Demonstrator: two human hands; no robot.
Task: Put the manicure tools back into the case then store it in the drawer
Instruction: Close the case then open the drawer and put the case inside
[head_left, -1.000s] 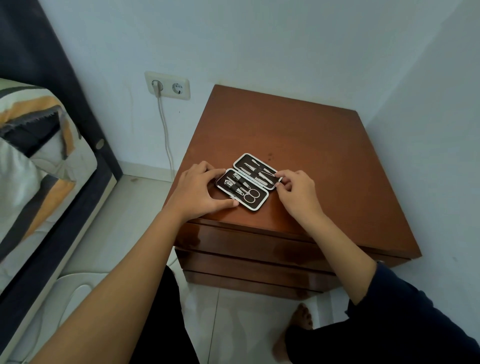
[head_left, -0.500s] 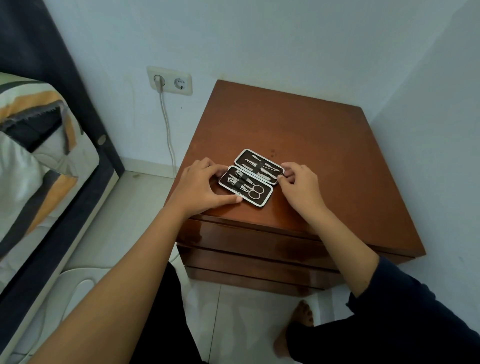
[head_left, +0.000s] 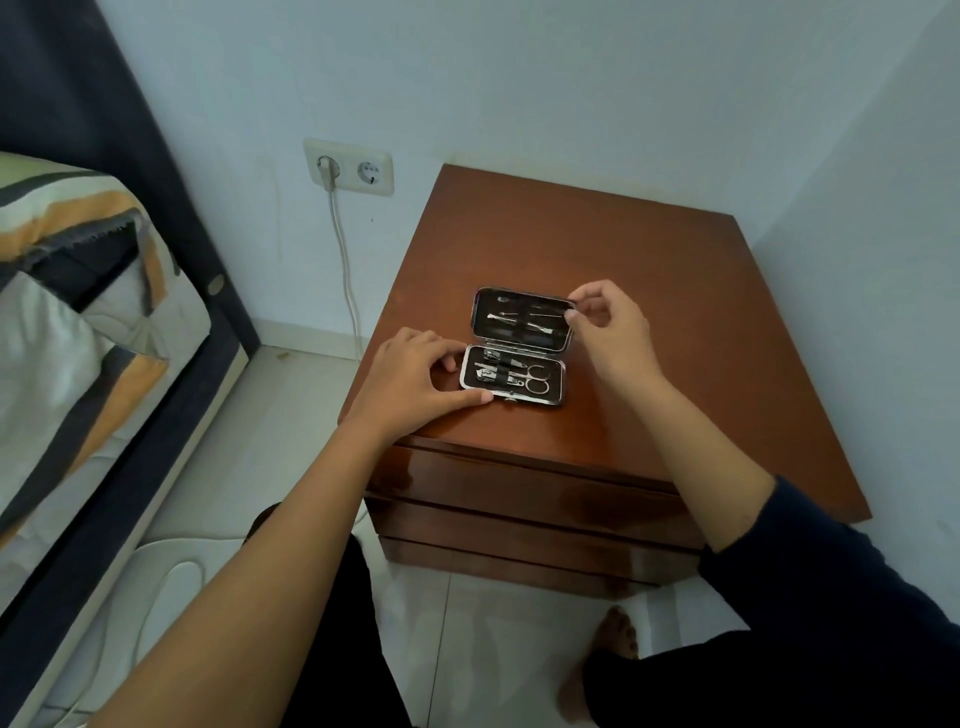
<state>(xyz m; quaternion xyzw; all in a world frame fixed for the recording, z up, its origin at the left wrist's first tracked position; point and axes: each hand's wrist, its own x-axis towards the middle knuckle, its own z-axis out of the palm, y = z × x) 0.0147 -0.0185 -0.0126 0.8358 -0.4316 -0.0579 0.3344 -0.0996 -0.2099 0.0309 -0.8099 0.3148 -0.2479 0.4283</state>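
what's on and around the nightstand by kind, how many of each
manicure case: 1, open
nightstand: 1
drawer fronts: 3, all shut
wall socket: 1 double plate
cable: 1, plugged in
left hand: 1, on the case
right hand: 1, pinching the lid
total: 9

From where I stand, nothing here can be read: no lettering, brand or number shows on the open manicure case, and its tools are too small to tell.
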